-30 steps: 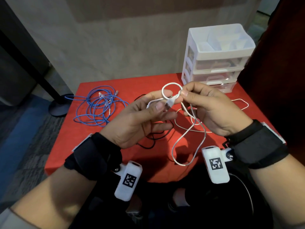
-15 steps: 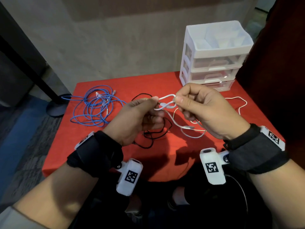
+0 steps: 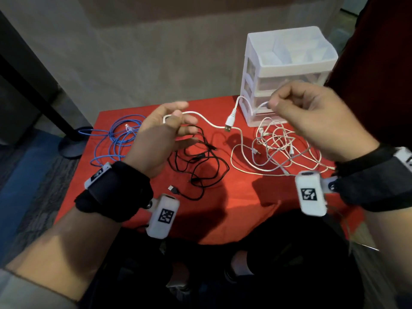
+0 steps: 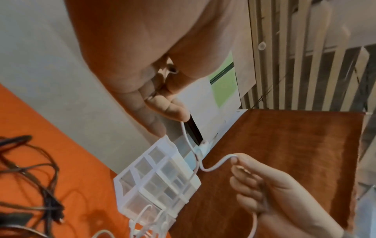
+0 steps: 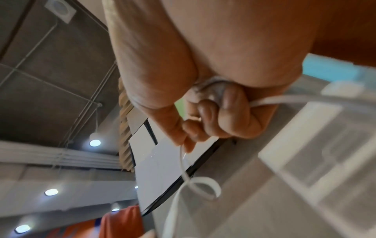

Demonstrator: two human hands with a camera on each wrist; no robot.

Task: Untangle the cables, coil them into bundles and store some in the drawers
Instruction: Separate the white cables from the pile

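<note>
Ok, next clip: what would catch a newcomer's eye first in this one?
Most striking is the white cable stretched in mid-air between the left hand and the right hand, its USB plug dangling in the middle. Beneath lies the bright red table, with a blue cable at far left, a black tangle in the centre and more white cables at right, before the white drawer unit.

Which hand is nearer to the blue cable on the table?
Left. The left hand is raised just beside the blue cable; the right hand is across the table, in front of the drawer unit.
</note>
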